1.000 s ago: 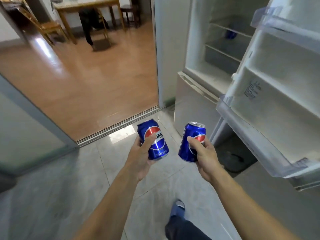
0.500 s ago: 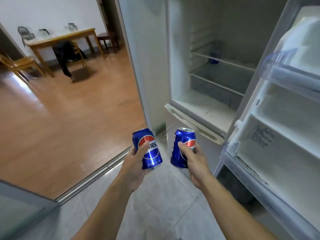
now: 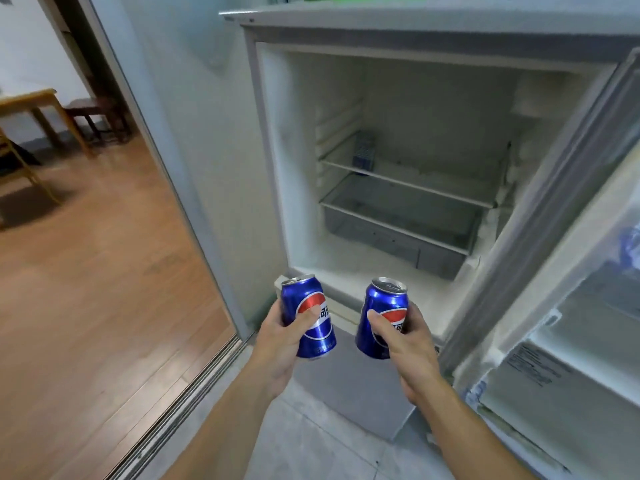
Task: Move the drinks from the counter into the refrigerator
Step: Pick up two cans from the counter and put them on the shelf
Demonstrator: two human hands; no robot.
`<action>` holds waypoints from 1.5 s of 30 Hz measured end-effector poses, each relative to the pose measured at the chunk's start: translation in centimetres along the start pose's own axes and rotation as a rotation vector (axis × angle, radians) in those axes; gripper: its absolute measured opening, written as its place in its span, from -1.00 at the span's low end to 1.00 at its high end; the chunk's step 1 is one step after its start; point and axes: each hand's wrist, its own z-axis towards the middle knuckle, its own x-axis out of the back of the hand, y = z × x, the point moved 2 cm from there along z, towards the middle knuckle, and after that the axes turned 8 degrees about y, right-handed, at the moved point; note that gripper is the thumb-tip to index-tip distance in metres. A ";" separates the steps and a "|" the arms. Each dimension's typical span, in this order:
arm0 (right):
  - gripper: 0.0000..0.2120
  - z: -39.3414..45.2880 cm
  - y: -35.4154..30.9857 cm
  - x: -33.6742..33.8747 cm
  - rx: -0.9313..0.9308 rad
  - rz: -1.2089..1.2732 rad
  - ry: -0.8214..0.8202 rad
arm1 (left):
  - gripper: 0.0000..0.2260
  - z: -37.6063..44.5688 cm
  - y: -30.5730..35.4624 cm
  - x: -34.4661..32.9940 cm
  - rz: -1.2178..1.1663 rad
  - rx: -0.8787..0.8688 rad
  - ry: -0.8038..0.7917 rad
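At far left a wooden table (image 3: 27, 98) stands on the plank floor (image 3: 86, 289) beyond a sliding-door track. The left hand (image 3: 280, 344) grips an upright blue cola can (image 3: 308, 317), thumb across its logo. Just beside it, apart, the right hand (image 3: 408, 348) grips a second can (image 3: 382, 318), tilted slightly. Both are held before the open refrigerator (image 3: 398, 32); a small blue object (image 3: 363, 155) sits on its wire shelf (image 3: 408, 183). The door (image 3: 571, 306) swings out at right.
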 end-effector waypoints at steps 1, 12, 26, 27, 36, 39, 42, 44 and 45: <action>-0.43 0.9 -0.1 -0.7 0.011 -0.009 0.041 | -0.54 1.5 0.5 0.3 0.023 -0.007 -0.021; -0.40 11.1 -2.2 -9.5 0.144 -0.138 0.350 | -0.31 16.2 5.8 3.4 0.195 -0.186 -0.077; -0.62 28.4 -5.1 -16.4 0.209 -0.176 0.315 | -0.35 26.5 7.7 -1.4 0.296 -0.229 -0.157; -0.59 29.1 -5.1 -16.9 0.224 -0.171 0.305 | -0.36 26.8 7.9 -1.6 0.294 -0.233 -0.156; -0.64 34.6 -4.4 -19.8 0.318 -0.267 0.296 | -0.29 28.5 8.8 -1.3 0.272 -0.258 -0.135; -0.55 36.8 -4.5 -20.5 0.247 -0.257 0.371 | -0.33 28.7 9.0 -1.3 0.272 -0.287 -0.147; -0.48 38.5 -4.9 -20.9 0.250 -0.274 0.414 | -0.34 28.9 8.6 -1.5 0.268 -0.284 -0.149; -0.53 39.2 -5.0 -21.0 0.274 -0.278 0.409 | -0.33 29.0 8.3 -1.7 0.285 -0.274 -0.150; -0.53 39.5 -5.0 -21.0 0.270 -0.256 0.400 | -0.33 29.1 8.2 -1.8 0.295 -0.271 -0.148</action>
